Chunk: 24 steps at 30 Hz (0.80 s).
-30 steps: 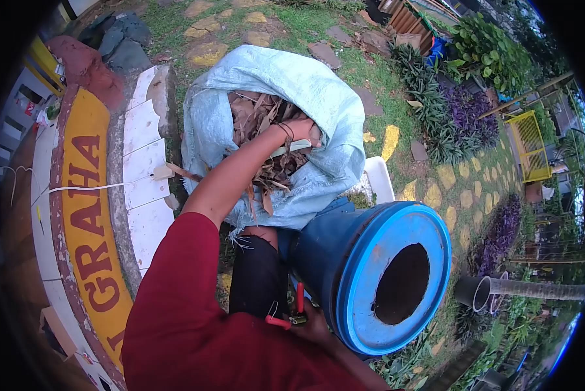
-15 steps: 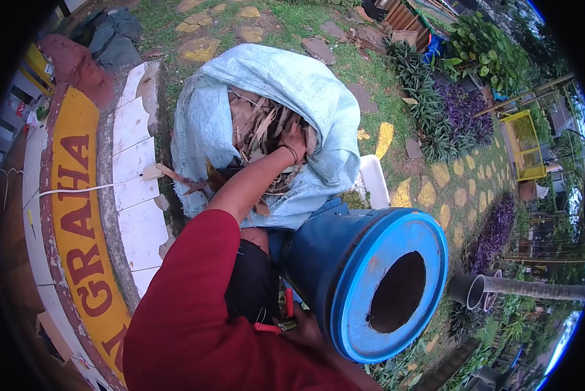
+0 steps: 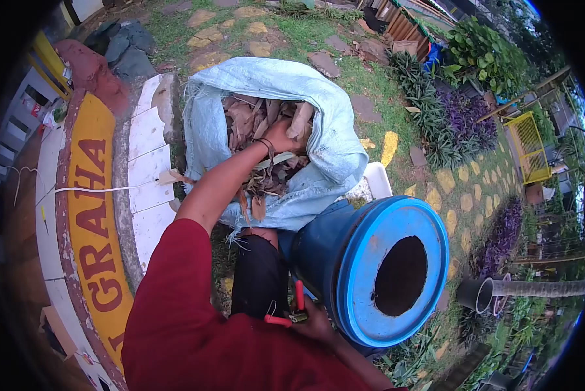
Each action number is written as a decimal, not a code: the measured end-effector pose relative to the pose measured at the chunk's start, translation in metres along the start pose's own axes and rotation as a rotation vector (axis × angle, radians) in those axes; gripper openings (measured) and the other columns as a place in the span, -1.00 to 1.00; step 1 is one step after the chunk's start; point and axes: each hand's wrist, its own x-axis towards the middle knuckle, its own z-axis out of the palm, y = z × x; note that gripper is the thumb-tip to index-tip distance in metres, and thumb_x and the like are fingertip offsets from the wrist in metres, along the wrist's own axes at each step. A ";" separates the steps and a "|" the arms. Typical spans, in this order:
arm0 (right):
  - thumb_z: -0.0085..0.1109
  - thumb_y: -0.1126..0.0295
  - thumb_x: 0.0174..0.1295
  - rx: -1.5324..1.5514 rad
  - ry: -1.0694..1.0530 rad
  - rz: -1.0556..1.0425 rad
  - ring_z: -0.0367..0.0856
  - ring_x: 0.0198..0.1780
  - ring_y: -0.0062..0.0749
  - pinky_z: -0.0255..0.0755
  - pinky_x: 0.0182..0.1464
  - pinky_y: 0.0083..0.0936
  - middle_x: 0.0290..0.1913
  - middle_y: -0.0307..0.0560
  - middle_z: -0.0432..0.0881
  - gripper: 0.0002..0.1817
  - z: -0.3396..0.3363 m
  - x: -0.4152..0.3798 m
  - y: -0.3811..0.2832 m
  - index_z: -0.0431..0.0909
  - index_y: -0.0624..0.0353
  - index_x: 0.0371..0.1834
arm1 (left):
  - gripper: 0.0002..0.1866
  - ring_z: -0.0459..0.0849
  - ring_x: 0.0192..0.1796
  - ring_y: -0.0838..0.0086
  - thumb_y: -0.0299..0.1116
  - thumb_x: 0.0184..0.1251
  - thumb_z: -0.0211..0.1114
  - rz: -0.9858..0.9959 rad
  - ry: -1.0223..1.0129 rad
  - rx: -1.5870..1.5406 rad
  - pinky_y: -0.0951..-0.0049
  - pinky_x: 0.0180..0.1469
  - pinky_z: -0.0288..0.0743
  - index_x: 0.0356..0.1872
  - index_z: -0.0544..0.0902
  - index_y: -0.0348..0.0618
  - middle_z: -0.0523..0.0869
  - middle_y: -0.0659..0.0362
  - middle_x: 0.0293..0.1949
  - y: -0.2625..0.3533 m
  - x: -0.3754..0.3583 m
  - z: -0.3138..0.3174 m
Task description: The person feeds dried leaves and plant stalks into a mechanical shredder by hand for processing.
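Observation:
My left hand [image 3: 282, 137] is inside a pale blue woven sack [image 3: 335, 124], its fingers closed around some of the brown dry leaves [image 3: 240, 124] that fill it. Low in the view, my right hand [image 3: 316, 323] grips a pair of red-handled pruning shears [image 3: 299, 295]; the handles are spread apart and the blades are mostly hidden. Just beyond that hand lies a blue plastic drum [image 3: 351, 293] on its side, with a round hole cut in its lid. My knee in black cloth [image 3: 256, 274] is between the sack and my body.
A white tiled ledge [image 3: 150, 159] and a yellow lettered border [image 3: 94, 228] run along the left. Behind the drum is a white container [image 3: 377, 180]. Grass with yellow-painted stepping stones [image 3: 389, 148] stretches beyond, toward purple plants [image 3: 465, 117] and a yellow metal frame [image 3: 527, 148].
My left hand has shifted slightly left within the sack, and a brown leaf now shows beside its fingers. The sack's opening has changed shape. My right hand keeps hold of the shears.

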 end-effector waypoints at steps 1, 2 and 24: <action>0.59 0.26 0.06 0.002 0.004 -0.010 0.68 -0.32 -0.30 0.55 -0.21 -0.35 -0.35 -0.13 0.64 -0.52 0.001 -0.002 0.001 0.52 0.12 -0.03 | -0.32 0.74 0.03 0.05 -0.08 -0.13 0.57 -0.019 0.025 -0.110 0.18 0.12 0.59 0.05 0.63 -0.26 0.76 -0.11 -0.05 0.010 0.000 -0.014; 0.60 0.26 0.04 -0.016 -0.001 0.015 0.69 -0.29 -0.28 0.55 -0.19 -0.34 -0.32 -0.11 0.65 -0.50 0.002 -0.004 0.002 0.52 0.11 -0.03 | -0.36 0.76 -0.05 0.12 -0.10 -0.10 0.55 -0.082 0.025 0.042 0.23 0.10 0.59 0.03 0.65 -0.27 0.78 -0.05 -0.11 0.068 -0.015 -0.052; 0.62 0.29 -0.05 0.069 0.100 0.017 0.76 -0.13 -0.03 0.57 -0.06 -0.28 -0.22 0.02 0.70 -0.44 -0.001 -0.041 -0.030 0.48 0.14 -0.04 | -0.31 0.67 0.04 0.34 -0.26 0.08 0.49 0.088 -0.037 0.125 0.35 0.24 0.49 0.22 0.53 -0.46 0.73 0.01 0.07 0.237 -0.072 -0.275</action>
